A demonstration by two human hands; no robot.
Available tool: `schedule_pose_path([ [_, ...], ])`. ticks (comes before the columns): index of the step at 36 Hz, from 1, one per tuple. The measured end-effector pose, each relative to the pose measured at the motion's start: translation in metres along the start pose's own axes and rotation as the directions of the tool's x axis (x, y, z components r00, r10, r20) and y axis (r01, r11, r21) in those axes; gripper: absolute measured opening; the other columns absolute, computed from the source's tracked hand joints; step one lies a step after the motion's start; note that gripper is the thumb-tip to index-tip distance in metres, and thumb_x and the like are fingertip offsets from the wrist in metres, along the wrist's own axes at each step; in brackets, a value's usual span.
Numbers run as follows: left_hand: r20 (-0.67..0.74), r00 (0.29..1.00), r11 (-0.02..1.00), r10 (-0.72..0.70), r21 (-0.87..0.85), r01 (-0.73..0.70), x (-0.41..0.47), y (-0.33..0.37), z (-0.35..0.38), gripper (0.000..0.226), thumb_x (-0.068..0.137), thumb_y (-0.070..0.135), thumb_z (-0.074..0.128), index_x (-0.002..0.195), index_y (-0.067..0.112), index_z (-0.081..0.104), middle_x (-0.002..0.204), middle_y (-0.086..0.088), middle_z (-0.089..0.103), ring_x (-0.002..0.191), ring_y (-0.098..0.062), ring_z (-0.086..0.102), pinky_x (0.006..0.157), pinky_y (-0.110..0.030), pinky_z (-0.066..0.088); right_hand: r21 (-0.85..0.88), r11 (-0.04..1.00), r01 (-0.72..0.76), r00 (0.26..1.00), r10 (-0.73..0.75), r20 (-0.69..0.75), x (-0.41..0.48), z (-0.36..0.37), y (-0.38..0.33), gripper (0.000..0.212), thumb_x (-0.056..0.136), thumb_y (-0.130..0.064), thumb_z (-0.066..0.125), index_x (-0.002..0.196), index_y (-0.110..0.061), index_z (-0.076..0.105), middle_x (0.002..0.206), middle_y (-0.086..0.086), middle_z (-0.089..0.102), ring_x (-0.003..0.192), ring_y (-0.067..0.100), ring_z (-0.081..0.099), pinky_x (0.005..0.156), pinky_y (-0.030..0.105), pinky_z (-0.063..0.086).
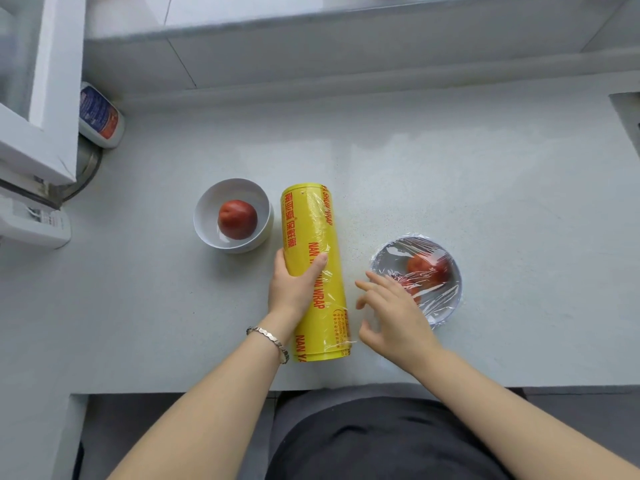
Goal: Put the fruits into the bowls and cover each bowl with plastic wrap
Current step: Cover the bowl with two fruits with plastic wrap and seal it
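Pale grey bench [485,185], raised ledge [346,53] behind it, and we're looking straight down. Left grip [294,289] is closed round the plastic wrap roll [311,220] about midway along, thumb over the top and fingers tucked under the left side. I'd say that pins the roll so it can't turn away while a sheet is drawn off. Right grip [394,317] holds nothing: fingers spread and loose, just beside the roll's right flank, where a loose edge of wrap seems to lie. Whether the fingertips touch it, I cannot tell.

Outward now. The roll lies flat, pointing away from the person, between the two bowls. On its right sits the covered bowl [450,306], with film [408,247] stretched and crinkled over the fruit [429,268]. That one looks finished. On its left, close by the roll's far end, is the open bowl [204,216], a red fruit [237,219] inside and no wrap on it. Half done, by my reckoning. The next move calls for a fresh sheet pulled wide enough to overhang that rim. The risk is the wrap clinging to itself.
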State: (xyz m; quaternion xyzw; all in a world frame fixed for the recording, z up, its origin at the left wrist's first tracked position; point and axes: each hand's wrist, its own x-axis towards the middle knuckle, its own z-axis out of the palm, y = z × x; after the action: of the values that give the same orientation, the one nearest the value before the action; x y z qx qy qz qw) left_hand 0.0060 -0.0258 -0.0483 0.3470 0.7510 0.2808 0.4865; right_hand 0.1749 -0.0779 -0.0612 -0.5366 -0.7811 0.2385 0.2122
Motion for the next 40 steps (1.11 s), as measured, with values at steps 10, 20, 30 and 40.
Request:
schedule_pose_path([
  [10, 0.009, 1.0, 1.0, 0.005, -0.001, -0.005, 0.0, -0.001, 0.0, 0.07, 0.077, 0.054, 0.066, 0.135, 0.029, 0.036, 0.117, 0.005, 0.059, 0.097, -0.018, 0.061, 0.085, -0.04, 0.053, 0.118, 0.987, 0.108, 0.991, -0.116, 0.067, -0.008, -0.013, 0.0, 0.031, 0.073, -0.012, 0.043, 0.065, -0.023, 0.07, 0.114, 0.005, 0.066, 0.125, 0.023, 0.045, 0.102, 0.051, 0.032],
  [20, 0.03, 1.0, 1.0, -0.005, -0.006, 0.005, 0.0, -0.001, -0.004, 0.063, 0.078, 0.055, 0.064, 0.13, 0.032, 0.038, 0.114, 0.006, 0.059, 0.097, -0.018, 0.062, 0.086, -0.044, 0.053, 0.037, 0.979, 0.2, 0.953, -0.203, 0.226, -0.015, -0.035, 0.026, 0.034, 0.068, -0.01, 0.039, 0.049, -0.026, 0.063, 0.117, 0.0, 0.065, 0.124, 0.019, 0.044, 0.098, 0.041, 0.037],
  [30, 0.043, 0.999, 0.999, -0.006, -0.043, 0.008, -0.002, 0.0, -0.004, 0.069, 0.079, 0.053, 0.064, 0.136, 0.03, 0.033, 0.115, 0.005, 0.058, 0.093, -0.015, 0.061, 0.075, -0.034, 0.052, 0.145, 0.968, -0.203, 0.88, 0.115, 0.46, 0.011, -0.064, -0.015, 0.035, 0.062, -0.054, 0.075, 0.059, -0.027, 0.052, 0.058, -0.011, 0.052, 0.057, 0.005, 0.047, 0.057, 0.02, 0.037],
  [40, 0.138, 0.986, 0.946, -0.098, -0.294, 0.136, -0.006, 0.024, -0.009, 0.058, 0.077, 0.037, 0.071, 0.124, 0.013, 0.048, 0.113, -0.008, 0.065, 0.092, -0.023, 0.066, 0.074, -0.036, 0.055, 0.351, 0.832, -0.429, 0.885, 0.311, 0.346, 0.032, -0.048, -0.042, 0.085, 0.074, -0.055, 0.063, 0.142, -0.024, 0.022, 0.136, -0.007, 0.034, 0.127, 0.006, 0.036, 0.108, 0.031, 0.034],
])
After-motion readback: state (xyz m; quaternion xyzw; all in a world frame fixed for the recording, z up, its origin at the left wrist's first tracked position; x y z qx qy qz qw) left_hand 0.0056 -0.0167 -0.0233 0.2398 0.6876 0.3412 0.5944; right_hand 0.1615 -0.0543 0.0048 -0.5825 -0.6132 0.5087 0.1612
